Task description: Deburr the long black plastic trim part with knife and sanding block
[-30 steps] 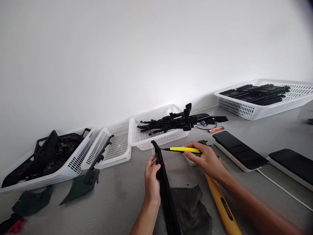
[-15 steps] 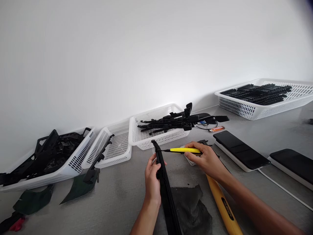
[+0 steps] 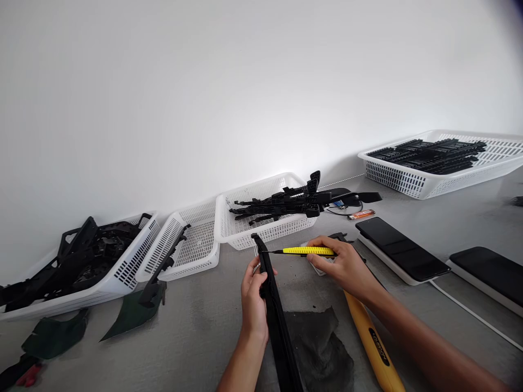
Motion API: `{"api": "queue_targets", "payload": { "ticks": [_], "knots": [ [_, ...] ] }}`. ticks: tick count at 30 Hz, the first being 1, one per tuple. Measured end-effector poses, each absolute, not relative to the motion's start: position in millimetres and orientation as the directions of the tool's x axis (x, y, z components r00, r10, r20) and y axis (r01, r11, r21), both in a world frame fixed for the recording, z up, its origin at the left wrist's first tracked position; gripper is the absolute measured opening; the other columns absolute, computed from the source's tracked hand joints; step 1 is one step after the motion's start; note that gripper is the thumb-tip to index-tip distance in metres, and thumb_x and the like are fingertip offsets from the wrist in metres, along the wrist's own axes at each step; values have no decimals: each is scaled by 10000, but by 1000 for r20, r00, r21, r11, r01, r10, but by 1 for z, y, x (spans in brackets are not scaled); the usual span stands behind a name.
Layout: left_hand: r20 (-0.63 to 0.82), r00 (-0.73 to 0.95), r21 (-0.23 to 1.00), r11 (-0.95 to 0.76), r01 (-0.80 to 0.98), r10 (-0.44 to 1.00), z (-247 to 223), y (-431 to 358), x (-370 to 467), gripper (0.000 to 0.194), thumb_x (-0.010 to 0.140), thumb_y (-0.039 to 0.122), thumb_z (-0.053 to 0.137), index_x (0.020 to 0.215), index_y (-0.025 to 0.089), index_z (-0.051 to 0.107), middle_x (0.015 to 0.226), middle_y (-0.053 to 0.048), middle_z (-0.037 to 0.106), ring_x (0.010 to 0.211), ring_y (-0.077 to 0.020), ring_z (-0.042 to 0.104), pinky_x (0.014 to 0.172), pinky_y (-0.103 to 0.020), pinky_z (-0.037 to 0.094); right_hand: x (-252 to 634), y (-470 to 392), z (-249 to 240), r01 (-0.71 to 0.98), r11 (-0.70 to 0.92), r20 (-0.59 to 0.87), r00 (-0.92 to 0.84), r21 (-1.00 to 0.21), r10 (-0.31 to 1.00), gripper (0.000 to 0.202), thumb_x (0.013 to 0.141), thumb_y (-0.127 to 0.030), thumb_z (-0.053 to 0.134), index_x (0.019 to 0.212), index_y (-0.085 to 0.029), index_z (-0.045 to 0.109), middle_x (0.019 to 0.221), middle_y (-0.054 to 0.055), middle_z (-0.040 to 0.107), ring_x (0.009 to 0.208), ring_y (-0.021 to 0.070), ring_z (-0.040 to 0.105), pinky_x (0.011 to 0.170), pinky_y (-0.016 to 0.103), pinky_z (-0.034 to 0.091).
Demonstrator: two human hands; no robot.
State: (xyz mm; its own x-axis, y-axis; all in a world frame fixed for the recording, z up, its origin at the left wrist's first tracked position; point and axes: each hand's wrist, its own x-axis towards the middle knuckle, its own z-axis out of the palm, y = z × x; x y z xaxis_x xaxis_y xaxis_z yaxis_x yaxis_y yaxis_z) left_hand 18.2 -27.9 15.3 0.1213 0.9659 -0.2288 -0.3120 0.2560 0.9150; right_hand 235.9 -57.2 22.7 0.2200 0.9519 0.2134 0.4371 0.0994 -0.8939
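Grasping black plastic strip (image 3: 281,332) in left grip (image 3: 254,296), thin-tipped yellow-handled tool (image 3: 308,251) in right grip (image 3: 343,265); possibly endangering left thumb (image 3: 258,282) by slipping.

1. The grey worktop (image 3: 196,343) is running along a white wall (image 3: 204,98).
2. At far right, a perforated white basket (image 3: 461,183) is holding stacked black slatted parts (image 3: 433,155).
3. The central basket (image 3: 281,228) is carrying piled long black parts (image 3: 281,206), several projecting past its right rim.
4. The shallow basket (image 3: 194,268) is standing beside it; one slim black part (image 3: 169,260) is slanting across its left side, its lower end overlapping a green sheet (image 3: 133,321).
5. The leftmost basket (image 3: 122,280) is containing larger black parts (image 3: 81,250).
6. A dark-screened slab (image 3: 402,247) is resting on a white base; a white cable (image 3: 469,311) is extending rightward.
7. A dark cloth (image 3: 322,348) is lying near a yellow handle (image 3: 371,337).
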Motion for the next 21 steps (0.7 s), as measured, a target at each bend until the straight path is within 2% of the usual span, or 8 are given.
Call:
{"api": "queue_targets", "payload": {
  "ticks": [9,15,21],
  "knots": [
    [-234,116,916,259,-307,965,14,-28,17,618,829,389,720,1411,203,626,925,-32,706,643,-131,554,518,-231,401,235,-58,22,442,116,216,182,-889,959,249,894,-434,635,940,-208,729,836,19,696,716,188,585,631,297,412],
    [-232,127,921,260,-290,964,15,-28,20,551,826,384,711,1344,202,661,924,-37,719,656,-136,574,531,-227,416,236,-57,20,438,124,237,212,-890,948,302,941,-488,604,990,-214,722,827,11,666,713,180,570,631,291,414],
    [-232,131,928,260,-268,964,15,-29,22,540,818,392,718,1321,200,676,912,-36,722,651,-134,577,535,-222,423,232,-57,19,464,130,254,217,-876,943,290,923,-478,626,963,-212,734,808,13,687,702,184,579,631,293,412]
  ]
}}
